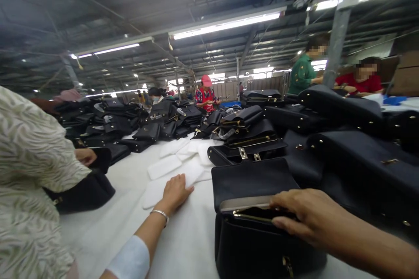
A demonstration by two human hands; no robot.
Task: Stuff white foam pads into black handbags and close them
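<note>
A black handbag (258,235) with gold hardware stands open in front of me on the white table (193,244). My right hand (307,218) grips the top edge of its opening, thumb along the rim and fingers curled inside. My left hand (175,192), a silver bracelet on its wrist, lies flat with fingers outstretched on a white foam pad (157,192). More white pads (186,157) lie scattered just beyond it.
Heaps of black handbags (343,148) crowd the right side and the far end (131,122). A co-worker in a patterned top (29,183) stands close at my left, handling a black bag (85,192). Other workers sit behind the piles.
</note>
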